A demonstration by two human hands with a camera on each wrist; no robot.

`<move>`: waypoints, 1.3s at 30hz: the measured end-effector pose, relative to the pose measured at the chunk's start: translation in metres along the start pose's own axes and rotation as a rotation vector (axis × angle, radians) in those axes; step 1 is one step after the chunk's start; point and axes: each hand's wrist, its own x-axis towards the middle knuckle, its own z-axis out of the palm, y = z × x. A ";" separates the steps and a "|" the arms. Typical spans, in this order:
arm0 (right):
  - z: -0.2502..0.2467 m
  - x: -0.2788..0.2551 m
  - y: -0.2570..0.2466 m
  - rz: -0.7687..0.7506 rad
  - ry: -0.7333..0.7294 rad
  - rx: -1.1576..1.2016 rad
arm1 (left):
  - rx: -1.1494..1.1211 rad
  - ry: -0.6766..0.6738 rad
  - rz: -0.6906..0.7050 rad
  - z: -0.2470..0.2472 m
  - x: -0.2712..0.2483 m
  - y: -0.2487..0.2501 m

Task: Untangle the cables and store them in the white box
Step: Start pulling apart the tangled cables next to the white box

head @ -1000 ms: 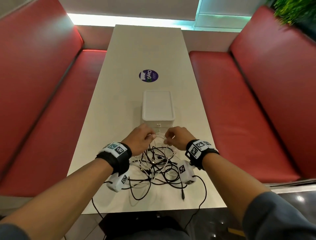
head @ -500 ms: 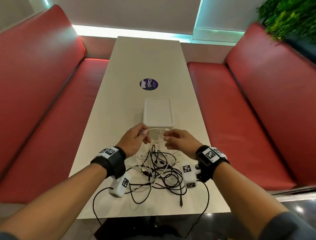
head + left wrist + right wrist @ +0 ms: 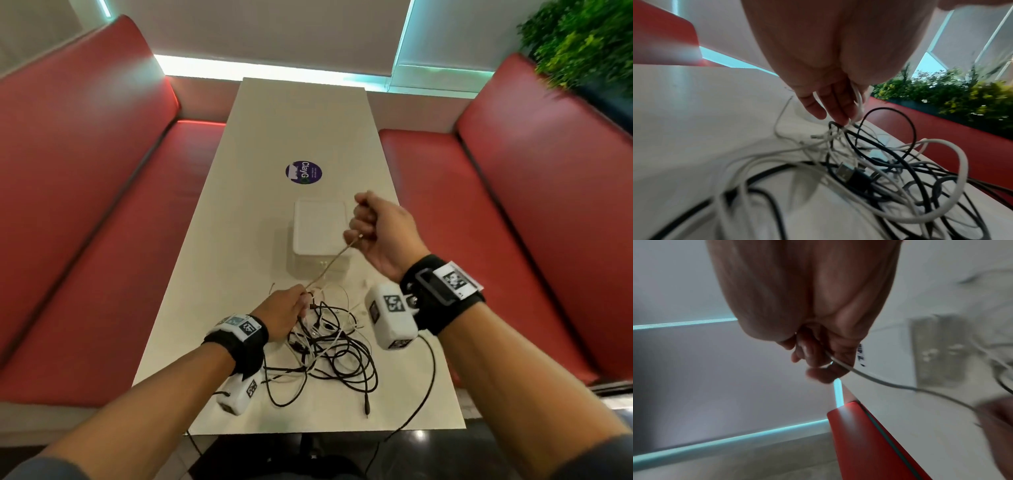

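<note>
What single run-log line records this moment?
right hand: grips thin white cable, raised | left hand: holds cable tangle | white box: lid on, nothing stored

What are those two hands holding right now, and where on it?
Both hold one thin white cable. The right hand grips it in a fist, raised; the left hand pinches it lower, at the tangle.

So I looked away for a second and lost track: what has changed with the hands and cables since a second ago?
The right hand has risen away from the tangle, over the white box, drawing a thin white cable taut. The left hand has stayed low at the cable pile, holding a white loop. The white box, still closed, and the round sticker have not moved on the table.
</note>
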 end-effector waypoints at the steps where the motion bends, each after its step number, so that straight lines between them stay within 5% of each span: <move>1: 0.002 -0.001 -0.013 -0.039 -0.008 -0.060 | 0.007 -0.013 -0.028 -0.001 -0.002 -0.007; 3: -0.001 -0.001 -0.033 -0.153 -0.043 -0.271 | 0.014 -0.012 -0.080 -0.006 -0.007 -0.015; 6: -0.008 -0.004 -0.034 -0.364 -0.078 -1.087 | -0.002 0.043 -0.098 -0.015 -0.009 -0.013; 8: -0.007 -0.008 -0.005 -0.346 -0.218 -1.496 | 0.013 0.065 -0.062 -0.019 -0.007 -0.004; 11: -0.007 -0.012 0.054 -0.245 -0.435 -1.716 | 0.088 0.040 0.045 -0.021 -0.003 0.015; 22: -0.022 0.000 0.062 -0.326 -0.626 -1.834 | 0.115 0.001 0.097 -0.016 -0.006 0.016; 29: -0.027 0.009 -0.025 -0.393 -0.043 -1.244 | 0.010 0.065 -0.098 -0.025 -0.014 -0.022; 35: -0.024 0.005 0.032 -0.228 -0.309 -1.497 | 0.037 0.155 -0.002 -0.035 -0.005 0.012; 39: -0.016 -0.002 0.069 -0.201 -0.347 -1.376 | 0.124 0.165 0.078 -0.039 -0.002 0.038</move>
